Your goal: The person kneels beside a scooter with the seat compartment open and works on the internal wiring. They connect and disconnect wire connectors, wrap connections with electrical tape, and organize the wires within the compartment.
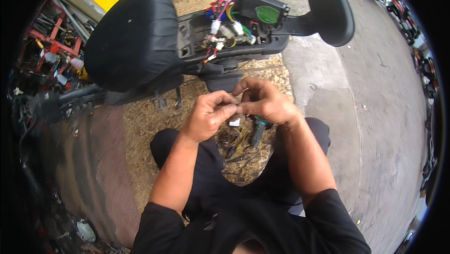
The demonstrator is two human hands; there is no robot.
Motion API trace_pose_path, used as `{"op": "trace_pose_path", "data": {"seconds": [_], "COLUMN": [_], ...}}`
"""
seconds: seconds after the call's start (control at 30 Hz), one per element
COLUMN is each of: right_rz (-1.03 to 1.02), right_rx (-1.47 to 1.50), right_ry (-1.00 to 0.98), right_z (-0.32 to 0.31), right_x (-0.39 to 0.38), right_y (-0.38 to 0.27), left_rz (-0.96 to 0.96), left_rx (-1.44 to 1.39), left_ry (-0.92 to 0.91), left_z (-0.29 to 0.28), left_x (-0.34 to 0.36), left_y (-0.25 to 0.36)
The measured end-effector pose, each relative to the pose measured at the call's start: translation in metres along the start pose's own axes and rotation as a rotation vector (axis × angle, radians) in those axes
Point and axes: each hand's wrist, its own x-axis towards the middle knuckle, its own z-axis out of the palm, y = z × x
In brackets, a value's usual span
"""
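My left hand (209,115) and my right hand (269,102) meet in front of me, thumbs and fingertips pinched together. Whatever sits between them is too small or too hidden to make out. Just past them is a scooter's open under-seat compartment (187,53), full of coloured wires (224,6) and white connectors (215,26). A black box with a green label (267,15) rests at that compartment's right part. Below my hands, between my knees, a white connector (234,123), loose thin wires (229,142) and a dark teal-and-black tool (257,132) lie on the ground.
The black scooter seat (131,38) stands at the far left, and a black padded backrest (330,12) rises at the right end. Red racks (56,38) with tools and parts crowd the left edge. Grey pavement (379,113) stretches along the right, with parts lined up beyond.
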Motion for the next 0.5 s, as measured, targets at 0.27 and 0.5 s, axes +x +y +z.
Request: {"op": "trace_pose_path", "data": {"seconds": [0.27,0.5], "right_rz": [-0.023,-0.076], "right_rx": [0.075,0.289], "right_ry": [-0.027,0.05], "right_z": [0.0,0.004], "right_x": [0.001,0.005], "right_y": [0.0,0.006], "left_rz": [-0.012,0.103], "left_rx": [-0.078,0.152], "left_ry": [-0.058,0.127], "left_z": [0.0,0.002], "left_x": [0.004,0.016], "left_y": [0.0,0.001]}}
